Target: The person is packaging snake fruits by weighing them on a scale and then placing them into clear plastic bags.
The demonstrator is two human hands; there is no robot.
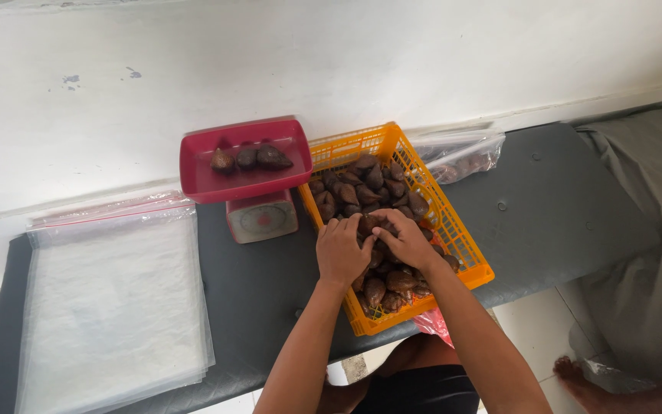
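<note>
I've got both hands, left [341,251] and right [402,239], together, dug into the fruit [362,188] in the crate [465,249]; grip hidden. Scale [260,215] and bags [113,303] sit left.

Lit evenly by soft daylight, bright throughout, with no hard shadows anywhere. Only faint shade under the orange basket [392,146] and the red scale tray [244,188] on the dark counter [561,207]. Mild sheen on the clear plastic sheets [113,307] at the near left and on the bag [461,153] at the far right. White wall [346,61] close to washed out. Sharp focus at the centre, hands [377,245] crisp, no motion blur. Slight wide-angle bending along the far wall edge and the corners.
</note>
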